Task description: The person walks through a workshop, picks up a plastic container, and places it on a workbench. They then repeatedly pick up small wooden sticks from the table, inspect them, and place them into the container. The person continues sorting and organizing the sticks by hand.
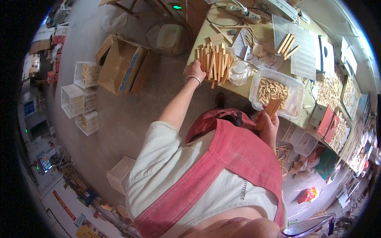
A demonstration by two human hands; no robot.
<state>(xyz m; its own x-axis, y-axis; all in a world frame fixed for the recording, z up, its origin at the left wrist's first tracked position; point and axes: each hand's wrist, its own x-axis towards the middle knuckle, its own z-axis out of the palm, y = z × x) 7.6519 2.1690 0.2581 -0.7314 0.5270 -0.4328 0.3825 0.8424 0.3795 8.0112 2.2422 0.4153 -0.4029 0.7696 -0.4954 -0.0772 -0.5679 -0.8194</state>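
Note:
My left hand (pixel 196 70), with a bangle at the wrist, reaches to the left edge of a pile of narrow wooden strips (pixel 215 62) on the table. Its fingertips are against the outermost strips; whether they grip one is hidden. Several strips in that pile have a small hole near one end. Close to my body, my right hand (pixel 270 120) grips a small bundle of flat wooden strips (pixel 273 107). Just beyond that bundle stands a clear plastic bin (pixel 296 102), which holds many short wooden pieces (pixel 269 90).
Crumpled white plastic (pixel 239 71) lies between pile and bin. Farther back are more strips (pixel 287 44), a plastic sheet (pixel 303 56) and a power strip (pixel 242 13). An open cardboard box (pixel 119 65) and white baskets (pixel 79 99) stand on the floor at left.

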